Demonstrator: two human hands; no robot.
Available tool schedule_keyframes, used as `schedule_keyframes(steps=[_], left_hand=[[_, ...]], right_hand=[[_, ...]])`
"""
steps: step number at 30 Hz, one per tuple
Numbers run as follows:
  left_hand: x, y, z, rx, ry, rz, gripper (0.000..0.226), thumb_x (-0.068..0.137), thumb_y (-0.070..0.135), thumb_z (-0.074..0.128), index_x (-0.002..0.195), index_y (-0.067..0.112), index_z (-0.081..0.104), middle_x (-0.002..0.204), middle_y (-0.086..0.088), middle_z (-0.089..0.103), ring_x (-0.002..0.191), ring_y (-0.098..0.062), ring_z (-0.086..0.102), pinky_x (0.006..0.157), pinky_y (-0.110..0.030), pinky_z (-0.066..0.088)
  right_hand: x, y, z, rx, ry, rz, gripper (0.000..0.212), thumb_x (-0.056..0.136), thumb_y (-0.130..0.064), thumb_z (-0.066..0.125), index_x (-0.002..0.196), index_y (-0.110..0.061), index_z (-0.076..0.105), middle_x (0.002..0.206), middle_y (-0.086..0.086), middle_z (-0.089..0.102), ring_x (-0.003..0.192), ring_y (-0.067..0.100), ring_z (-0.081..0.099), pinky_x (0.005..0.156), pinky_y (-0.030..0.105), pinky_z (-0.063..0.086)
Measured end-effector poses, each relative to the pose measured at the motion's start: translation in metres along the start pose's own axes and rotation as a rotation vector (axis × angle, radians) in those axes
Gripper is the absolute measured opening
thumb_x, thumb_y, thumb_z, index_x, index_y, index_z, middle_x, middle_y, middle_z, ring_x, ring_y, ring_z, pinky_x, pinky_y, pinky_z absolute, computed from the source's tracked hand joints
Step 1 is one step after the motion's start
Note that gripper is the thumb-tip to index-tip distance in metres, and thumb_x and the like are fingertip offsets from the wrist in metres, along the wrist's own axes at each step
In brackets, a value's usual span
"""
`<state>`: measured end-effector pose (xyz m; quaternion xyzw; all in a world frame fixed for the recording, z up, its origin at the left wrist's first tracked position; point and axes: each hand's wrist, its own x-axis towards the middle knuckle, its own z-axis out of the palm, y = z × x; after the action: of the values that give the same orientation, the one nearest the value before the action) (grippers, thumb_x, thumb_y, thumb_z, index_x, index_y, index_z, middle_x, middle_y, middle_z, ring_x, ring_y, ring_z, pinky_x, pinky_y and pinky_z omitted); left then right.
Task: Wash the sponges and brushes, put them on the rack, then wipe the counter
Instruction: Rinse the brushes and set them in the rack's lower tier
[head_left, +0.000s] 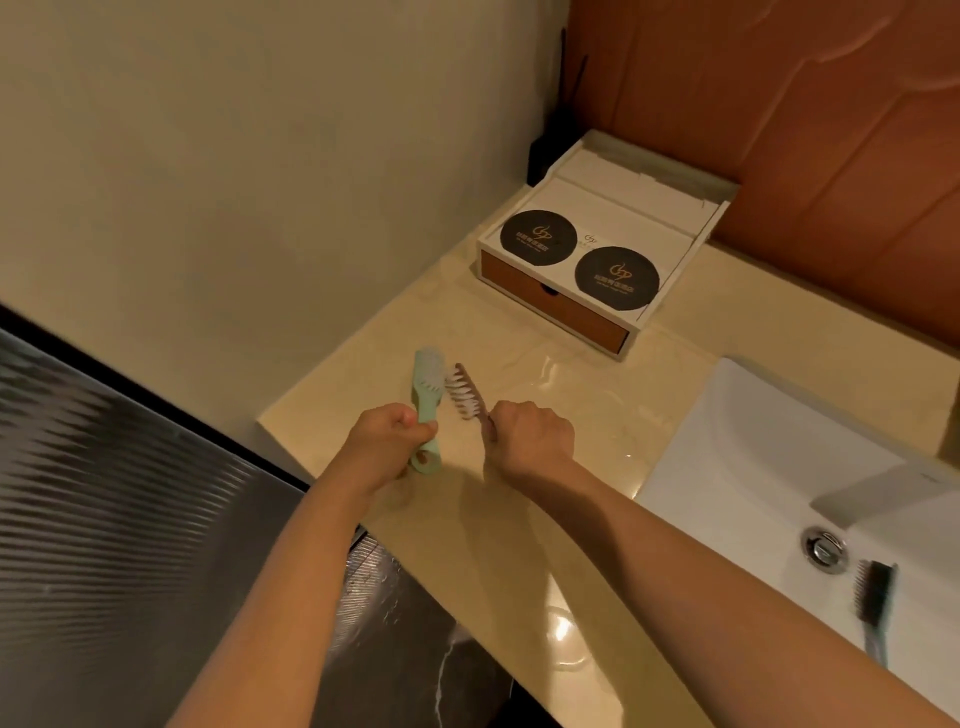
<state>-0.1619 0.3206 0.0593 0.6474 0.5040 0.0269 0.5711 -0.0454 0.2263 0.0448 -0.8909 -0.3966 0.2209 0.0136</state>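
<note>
My left hand (388, 436) grips the handle of a pale green brush (427, 387), its head pointing away from me above the beige counter (519, 545). My right hand (530, 436) grips the handle of a brown brush with white bristles (465, 392), angled up to the left beside the green one. The two brush heads are close but apart. A dark-bristled brush with a teal handle (874, 603) lies in the white sink (753, 457), just right of the drain (824, 548).
A white box with a brown drawer and two round black coasters (597, 260) stands at the back of the counter against the orange wall. The counter's left edge drops to a dark floor (104, 519). The counter surface shines wet near my hands.
</note>
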Motion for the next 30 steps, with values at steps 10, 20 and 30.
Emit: schedule_keyframes(steps=[10, 20, 30], left_hand=[[-0.067, 0.035, 0.064, -0.204, -0.503, 0.057, 0.011, 0.092, 0.018, 0.054, 0.091, 0.013, 0.064, 0.071, -0.002, 0.047, 0.053, -0.005, 0.045, 0.049, -0.018, 0.045], [-0.105, 0.065, 0.176, -0.179, -0.587, -0.023, 0.01, 0.095, 0.012, 0.048, 0.089, 0.01, 0.055, 0.083, -0.003, 0.063, 0.061, -0.006, 0.067, 0.066, -0.027, 0.042], [-0.135, 0.074, 0.258, 0.15, -0.869, 0.015, 0.02, 0.099, 0.015, 0.041, 0.11, 0.009, 0.056, 0.086, -0.01, 0.072, 0.061, -0.019, 0.066, 0.04, -0.015, 0.038]], right_hand=[[-0.111, 0.136, -0.017, 1.18, 0.066, 0.236, 0.016, 0.095, -0.011, 0.048, 0.082, -0.005, 0.055, 0.062, 0.005, 0.05, 0.053, 0.017, 0.044, 0.051, 0.025, 0.038], [-0.182, 0.232, 0.013, 1.998, 0.306, 0.716, 0.014, 0.095, -0.021, 0.053, 0.09, -0.009, 0.058, 0.06, 0.004, 0.06, 0.057, 0.012, 0.057, 0.062, 0.022, 0.045], [-0.245, 0.29, 0.031, 2.222, 0.542, 0.91, 0.011, 0.097, -0.008, 0.046, 0.095, -0.009, 0.057, 0.056, 0.007, 0.066, 0.051, 0.011, 0.059, 0.042, 0.016, 0.05]])
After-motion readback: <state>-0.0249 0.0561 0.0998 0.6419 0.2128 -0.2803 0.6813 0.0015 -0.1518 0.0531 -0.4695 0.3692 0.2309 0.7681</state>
